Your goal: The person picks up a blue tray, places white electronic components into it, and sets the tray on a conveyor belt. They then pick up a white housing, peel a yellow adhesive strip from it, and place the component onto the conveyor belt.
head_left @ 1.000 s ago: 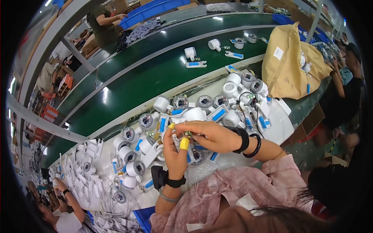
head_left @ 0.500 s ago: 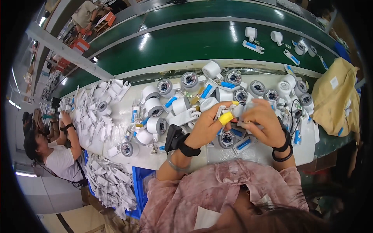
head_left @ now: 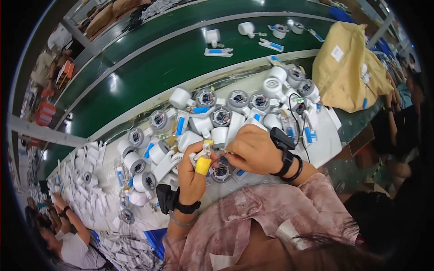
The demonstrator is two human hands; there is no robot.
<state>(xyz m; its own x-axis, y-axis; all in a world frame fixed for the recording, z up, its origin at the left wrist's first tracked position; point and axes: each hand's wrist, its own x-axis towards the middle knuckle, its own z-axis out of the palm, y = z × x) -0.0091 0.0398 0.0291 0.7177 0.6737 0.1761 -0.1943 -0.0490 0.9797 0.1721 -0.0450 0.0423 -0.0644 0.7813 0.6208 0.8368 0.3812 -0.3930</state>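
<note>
My left hand (head_left: 192,174), with yellow covers on its thumb and a finger, is closed around a small white plastic part (head_left: 204,151). Fingertips of my right hand (head_left: 252,150) are pinched together right beside that part; whatever they grip is too small to make out. Below both hands lies a round grey-rimmed white housing (head_left: 220,171) with a circuit board showing in its open face. Just beyond my fingers sits another white housing (head_left: 220,135), partly covered by them.
Several white housings (head_left: 238,99) and blue-marked plastic strips crowd the white tabletop (head_left: 332,140). A heap of white parts (head_left: 81,185) lies at left. Beyond runs a green conveyor belt (head_left: 149,81) carrying some pieces. A tan bag (head_left: 337,67) stands at right; a co-worker (head_left: 74,239) is at far left.
The whole view has swung, so the table and bag appear further left. My right hand, blurred before, is now steady with its fingertips pinched close to the white part in my left hand.
</note>
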